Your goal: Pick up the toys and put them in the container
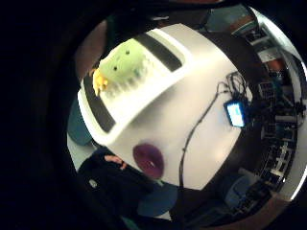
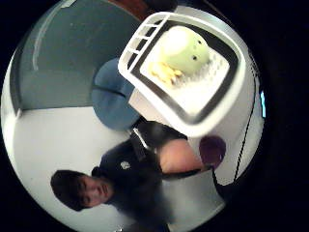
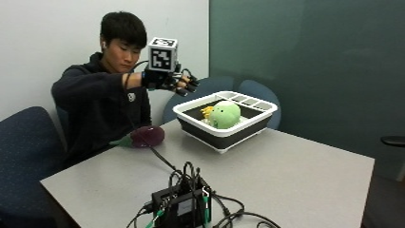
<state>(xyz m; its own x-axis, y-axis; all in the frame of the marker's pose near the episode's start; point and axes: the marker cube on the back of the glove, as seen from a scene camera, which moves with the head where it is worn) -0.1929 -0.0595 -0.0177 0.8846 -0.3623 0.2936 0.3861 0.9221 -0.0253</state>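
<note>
A white and black container (image 3: 252,119) stands on the table in front of the person. Inside it sits a pale green plush toy (image 3: 225,114) with a small yellow toy (image 3: 207,112) beside it. The palm views look down on the same green toy (image 1: 123,61) (image 2: 183,48), the yellow toy (image 1: 99,81) (image 2: 164,73) and the container (image 1: 139,103) (image 2: 212,121). A dark purple plush toy (image 3: 147,136) (image 1: 148,160) (image 2: 212,149) lies on the table near the person. My gloved right hand (image 3: 171,80) hovers above and to the left of the container, fingers spread, holding nothing.
A black device with a tangle of cables (image 3: 183,202) sits at the table's near edge; one cable (image 3: 161,159) runs toward the purple toy. Blue chairs (image 3: 22,156) stand around the grey table (image 3: 303,175). The person's bare hand rests by the purple toy.
</note>
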